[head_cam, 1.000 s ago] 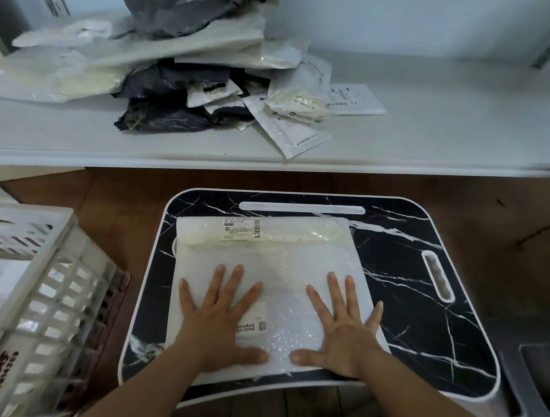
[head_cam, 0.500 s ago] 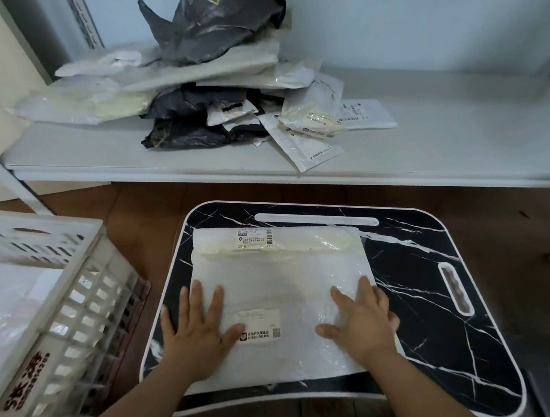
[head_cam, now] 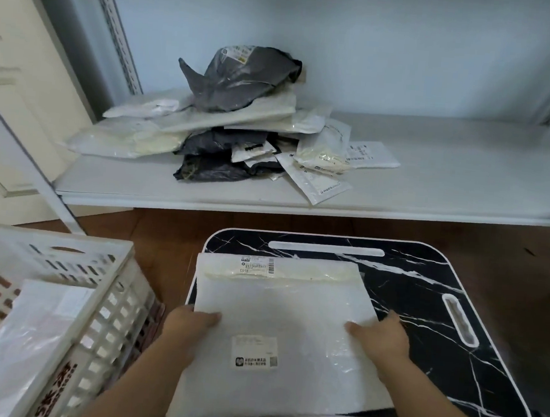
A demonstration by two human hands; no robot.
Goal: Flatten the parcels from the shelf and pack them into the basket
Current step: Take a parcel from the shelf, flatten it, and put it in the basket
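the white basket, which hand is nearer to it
Left. The left hand grips the parcel at its left edge, beside the basket; the right hand grips its far, right edge.

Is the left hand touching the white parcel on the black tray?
Touching. The head view shows the left hand gripping the white parcel's left edge, thumb on top.

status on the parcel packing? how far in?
Early. Done: at least one white parcel already lies in the basket. In hand: the left hand and right hand grip the side edges of a flat white parcel over the black tray. Left: the pile on the shelf.
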